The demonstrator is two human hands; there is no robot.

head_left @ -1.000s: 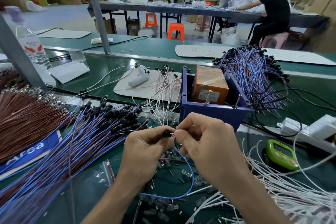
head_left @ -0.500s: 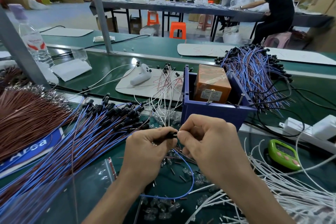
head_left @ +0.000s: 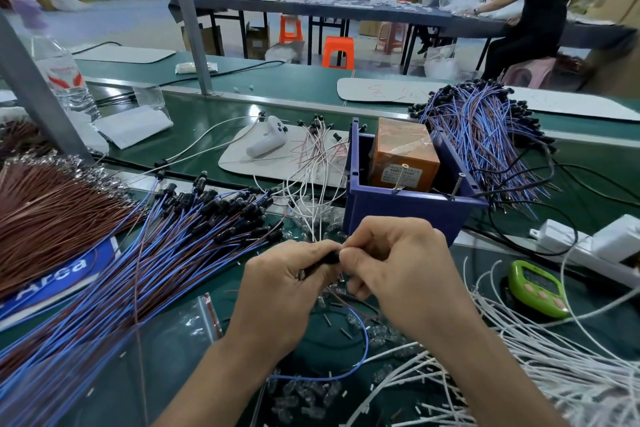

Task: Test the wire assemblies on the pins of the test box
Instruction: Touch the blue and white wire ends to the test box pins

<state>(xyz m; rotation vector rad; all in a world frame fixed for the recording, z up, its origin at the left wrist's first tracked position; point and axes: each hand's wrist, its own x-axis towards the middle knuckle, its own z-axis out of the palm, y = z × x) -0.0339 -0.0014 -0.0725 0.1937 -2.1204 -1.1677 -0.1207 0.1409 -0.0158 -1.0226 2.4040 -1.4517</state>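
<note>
My left hand point(head_left: 284, 291) grips the black end of one wire assembly, whose blue and brown wire point(head_left: 360, 354) loops down below my wrists. My right hand point(head_left: 398, 267) pinches the tip of that same black end, fingertip to fingertip with the left. Both hands hover just in front of the blue test box point(head_left: 408, 208), which holds an orange block point(head_left: 403, 158) and has two metal pins point(head_left: 456, 185) at its front rim. A big bundle of blue and brown wire assemblies point(head_left: 166, 239) lies to the left, a second pile point(head_left: 485, 139) behind the box to the right.
Brown wires point(head_left: 45, 211) fan out far left, white wires point(head_left: 554, 367) lie at right. A green timer point(head_left: 535, 288), a white power strip point(head_left: 588, 246), a water bottle point(head_left: 62, 73) and a grey post point(head_left: 31, 80) stand around. Small clear parts and a plastic bag point(head_left: 187, 329) litter the green mat.
My fingertips have closed tighter together over the black end, which is now mostly hidden. The hands stay in the same spot in front of the box.
</note>
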